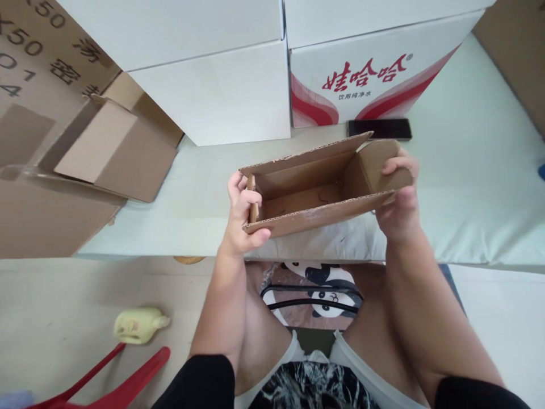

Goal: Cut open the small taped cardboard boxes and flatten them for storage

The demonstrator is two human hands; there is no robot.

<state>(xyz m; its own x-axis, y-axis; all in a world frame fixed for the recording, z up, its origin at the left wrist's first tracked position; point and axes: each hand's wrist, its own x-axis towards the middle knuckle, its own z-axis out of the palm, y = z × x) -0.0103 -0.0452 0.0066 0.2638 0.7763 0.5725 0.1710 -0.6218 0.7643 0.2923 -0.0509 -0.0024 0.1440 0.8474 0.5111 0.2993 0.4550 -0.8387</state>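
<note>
I hold a small open brown cardboard box (310, 196) in front of me, above the near edge of a pale green table (468, 187). My left hand (240, 218) grips the box's left end, fingers curled over the short flap. My right hand (398, 196) grips the right end, fingers folded over the right flap. The box's opening faces up and toward me, and its inside looks empty.
Two large white cartons (221, 85) (366, 79), one with red print, stand at the back of the table. A black phone (378, 129) lies before them. Brown cartons (63, 142) fill the left. On the floor are a yellow object (138, 325) and a red chair (123, 386).
</note>
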